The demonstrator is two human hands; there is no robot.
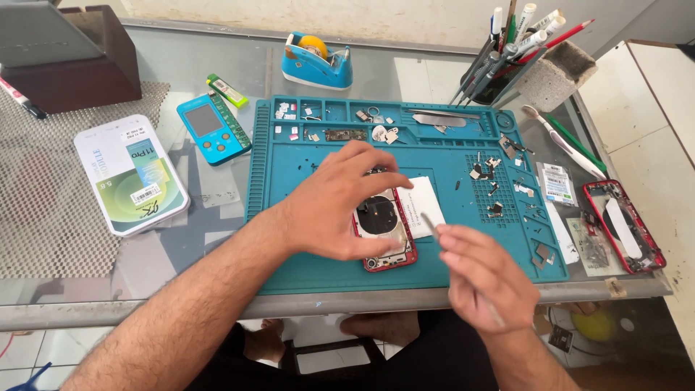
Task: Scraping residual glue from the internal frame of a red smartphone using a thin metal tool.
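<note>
We see bright, even daylight, with soft glare on the glass table (181, 72) at the far left; our right hand (485, 279) is motion-blurred, edges slightly bowed.

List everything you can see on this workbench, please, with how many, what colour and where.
Opened phone: one, red frame, middle of the mat, under the left hand.
Work mat: one, teal, centre of the glass table.
White paper slip: one, on the mat just right of the phone.
Tape dispenser: one, blue with a yellow roll, behind the mat.
Handheld tester: one, light blue, left of the mat.
Flat box: one, white and green, far left.
Tool cup: one, dark, full of pens and drivers, back right.
Second phone shell: one, red, right edge.
Small screws and brackets: many, on the mat's right side.
Left hand: resting over the phone.
Right hand: holding thin metal tweezers.
</note>
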